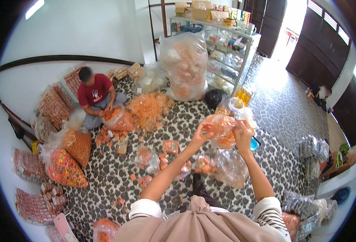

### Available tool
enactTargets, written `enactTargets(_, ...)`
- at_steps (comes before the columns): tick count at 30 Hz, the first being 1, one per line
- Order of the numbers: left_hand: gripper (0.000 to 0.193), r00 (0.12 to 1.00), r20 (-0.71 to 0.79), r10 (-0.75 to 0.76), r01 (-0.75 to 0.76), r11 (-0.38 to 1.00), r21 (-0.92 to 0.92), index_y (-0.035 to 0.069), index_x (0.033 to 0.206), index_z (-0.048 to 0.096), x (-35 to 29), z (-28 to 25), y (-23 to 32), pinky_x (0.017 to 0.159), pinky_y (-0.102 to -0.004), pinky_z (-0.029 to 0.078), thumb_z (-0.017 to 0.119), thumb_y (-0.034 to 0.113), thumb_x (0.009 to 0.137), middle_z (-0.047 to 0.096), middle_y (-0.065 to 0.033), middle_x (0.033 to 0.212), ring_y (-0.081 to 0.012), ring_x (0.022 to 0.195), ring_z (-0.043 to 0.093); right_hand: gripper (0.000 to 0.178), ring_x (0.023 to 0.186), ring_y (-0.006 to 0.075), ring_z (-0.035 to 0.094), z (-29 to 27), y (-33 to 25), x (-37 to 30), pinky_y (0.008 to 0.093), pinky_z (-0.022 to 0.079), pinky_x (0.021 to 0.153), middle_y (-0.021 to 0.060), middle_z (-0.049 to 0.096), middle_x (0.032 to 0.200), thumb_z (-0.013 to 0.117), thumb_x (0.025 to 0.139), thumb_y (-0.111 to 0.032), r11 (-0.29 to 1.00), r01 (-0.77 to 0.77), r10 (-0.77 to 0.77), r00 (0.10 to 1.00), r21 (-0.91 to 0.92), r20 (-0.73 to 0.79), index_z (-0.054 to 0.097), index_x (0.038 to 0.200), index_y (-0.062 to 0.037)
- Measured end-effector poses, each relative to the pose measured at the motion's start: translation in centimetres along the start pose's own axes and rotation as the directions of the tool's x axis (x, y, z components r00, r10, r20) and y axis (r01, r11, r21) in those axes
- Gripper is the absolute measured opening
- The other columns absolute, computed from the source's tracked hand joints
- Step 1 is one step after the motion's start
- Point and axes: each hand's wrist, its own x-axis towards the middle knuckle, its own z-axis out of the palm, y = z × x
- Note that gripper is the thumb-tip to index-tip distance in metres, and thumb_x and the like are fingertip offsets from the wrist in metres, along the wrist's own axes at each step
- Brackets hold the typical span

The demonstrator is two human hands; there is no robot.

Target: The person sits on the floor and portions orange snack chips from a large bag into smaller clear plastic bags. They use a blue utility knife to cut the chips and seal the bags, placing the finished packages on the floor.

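While a seated co-worker (96, 93) tends an orange-filled bag (122, 122) off to our left, our left hand (203, 132) curls half open at the left edge of a clear bag of orange pieces (223, 132), its grip unclear to us. We have that bag raised before us, our right hand (243, 131) pinching its right side.

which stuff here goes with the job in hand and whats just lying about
Apparently with the job:
clear bag of orange pieces, at the left fingers and right fingers
loose orange pile on the floor

Seemingly just lying about:
black plastic bag
glass display case
green leafy bunch
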Motion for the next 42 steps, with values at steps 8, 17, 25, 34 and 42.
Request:
enactTargets(8, 0.09, 0.796, -0.429, -0.428, 0.42, 0.9, -0.117, 0.03, 0.136, 0.008, 16.0, -9.5, -4.0, 0.091, -0.0648, 0.023, 0.059, 0.063, 0.07, 0.0, -0.0181, 0.141, -0.038, 0.129, 0.014, 0.014, 0.075, 0.0108, 0.053, 11.4, 9.7, 15.7, 0.0239, 0.042, 0.069, 0.0042, 0.056, 0.082, 0.055, 0.072, 0.006, 0.798, -0.232, 0.272, 0.962, 0.556, 0.011, 0.054, 0.085, 0.0012)
enactTargets(17, 0.078, 0.821, -0.453, -0.348, 0.238, 0.929, -0.283, 0.025, 0.137, 0.01, 30.4, -21.2, -6.3, 0.087, -0.0558, 0.034, 0.054, 0.054, 0.079, 0.022, -0.0108, 0.139, -0.0299, 0.127, 0.024, 0.033, 0.076, 0.011, 0.052, 23.9, 17.1, 30.2, 0.02, 0.043, 0.059, 0.0061, 0.054, 0.091, 0.037, 0.067, 0.015, 0.544, -0.445, 0.297, 0.895, 0.711, 0.332, 0.049, 0.092, -0.0016)
enactTargets(25, 0.063, 0.882, -0.471, 0.006, 0.004, 1.0, 0.021, 0.014, 0.132, 0.028, 49.4, -30.4, -9.4, 0.09, -0.0314, 0.04, 0.063, 0.027, 0.081, 0.038, -0.0073, 0.128, -0.0191, 0.116, 0.04, 0.016, 0.077, 0.0088, 0.05, 35.9, 27.5, 46.1, 0.0229, 0.043, 0.07, 0.0015, 0.054, 0.083, 0.045, 0.092, -0.017, 0.647, -0.503, 0.403, 0.863, 0.573, 0.304, 0.051, 0.095, -0.0031)
enactTargets(34, 0.064, 0.901, -0.35, 0.256, -0.206, 0.963, 0.175, 0.009, 0.128, 0.031, 69.1, -38.4, -6.3, 0.095, -0.0344, 0.038, 0.068, 0.009, 0.075, 0.034, -0.0083, 0.13, -0.0213, 0.119, 0.037, 0.008, 0.071, 0.011, 0.052, 41.9, 29.6, 66.6, 0.0257, 0.043, 0.067, 0.0034, 0.055, 0.075, 0.051, 0.086, -0.007, 0.897, -0.167, 0.149, 0.986, 0.41, 0.078, 0.052, 0.08, -0.0018)
enactTargets(42, 0.061, 0.821, -0.3, 0.485, -0.4, 0.865, 0.303, 0.009, 0.124, 0.036, 83.4, -45.6, -4.2, 0.094, -0.0341, 0.04, 0.066, -0.002, 0.071, 0.039, -0.0066, 0.124, -0.0219, 0.118, 0.038, 0.011, 0.074, 0.0218, 0.051, 49.4, 29.4, 84.6, 0.0282, 0.042, 0.067, 0.0101, 0.049, 0.082, 0.056, 0.072, 0.001, 0.873, 0.441, -0.435, 0.897, 0.208, -0.076, 0.049, 0.081, -0.0006)
